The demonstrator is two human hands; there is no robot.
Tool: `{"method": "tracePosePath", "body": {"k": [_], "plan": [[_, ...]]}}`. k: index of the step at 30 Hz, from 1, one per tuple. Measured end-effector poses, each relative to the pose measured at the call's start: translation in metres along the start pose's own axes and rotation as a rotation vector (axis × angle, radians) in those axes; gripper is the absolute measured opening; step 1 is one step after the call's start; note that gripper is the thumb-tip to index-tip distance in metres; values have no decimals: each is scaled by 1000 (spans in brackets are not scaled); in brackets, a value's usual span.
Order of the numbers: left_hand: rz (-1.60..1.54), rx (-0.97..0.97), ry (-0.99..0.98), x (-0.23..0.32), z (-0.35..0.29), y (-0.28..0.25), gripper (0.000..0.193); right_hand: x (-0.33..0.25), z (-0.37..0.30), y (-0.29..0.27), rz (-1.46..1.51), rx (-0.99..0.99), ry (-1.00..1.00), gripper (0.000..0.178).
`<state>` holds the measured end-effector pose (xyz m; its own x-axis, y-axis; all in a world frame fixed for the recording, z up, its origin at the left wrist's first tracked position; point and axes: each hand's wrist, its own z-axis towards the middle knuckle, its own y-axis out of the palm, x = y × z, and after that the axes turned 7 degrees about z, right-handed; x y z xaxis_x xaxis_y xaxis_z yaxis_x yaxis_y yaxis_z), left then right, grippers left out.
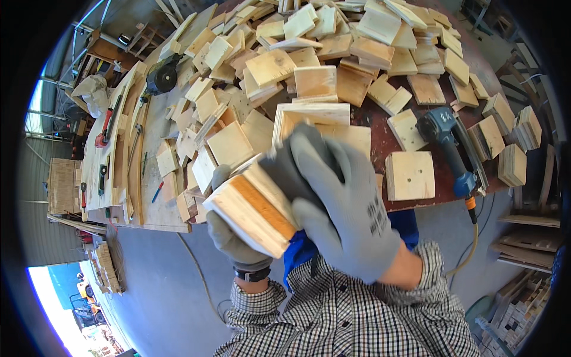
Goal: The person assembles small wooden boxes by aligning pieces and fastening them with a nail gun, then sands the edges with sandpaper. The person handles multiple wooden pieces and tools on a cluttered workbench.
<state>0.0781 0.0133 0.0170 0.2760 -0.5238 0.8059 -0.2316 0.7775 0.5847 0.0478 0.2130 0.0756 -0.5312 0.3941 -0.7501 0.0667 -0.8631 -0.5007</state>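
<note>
My left hand, in a grey glove, is closed around a thick wooden block made of stacked layers, one strip of it orange-brown. The block is held tilted in front of my chest, over the near table edge. My right hand, also gloved in grey, curls over the block's right and far side and is slightly blurred. Between its fingers and the wood shows a dark patch; whether this is a separate thing or the glove's palm I cannot tell. Just beyond my hands stands an open wooden box frame.
Loose wooden pieces pile across the dark red table. A blue-grey air nailer with a hose lies at the right, beside a drilled square block. Leftward are a black round tool, red-handled cutters and a blue pen.
</note>
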Motion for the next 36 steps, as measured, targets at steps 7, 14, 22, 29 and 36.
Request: {"method": "tracePosePath", "body": {"k": [7, 14, 22, 29, 36], "plan": [[359, -110, 70, -1, -2, 1, 81, 32, 37, 0, 291, 62, -62, 65], [444, -140, 63, 17, 2, 19, 91, 27, -42, 13, 451, -32, -121, 74], [763, -276, 198, 9, -14, 17, 121, 33, -3, -12, 759, 41, 80, 69], [691, -281, 15, 23, -4, 32, 138, 23, -60, 12, 927, 116, 229, 73], [650, -194, -47, 17, -21, 23, 140, 30, -21, -8, 702, 77, 48, 69]]}}
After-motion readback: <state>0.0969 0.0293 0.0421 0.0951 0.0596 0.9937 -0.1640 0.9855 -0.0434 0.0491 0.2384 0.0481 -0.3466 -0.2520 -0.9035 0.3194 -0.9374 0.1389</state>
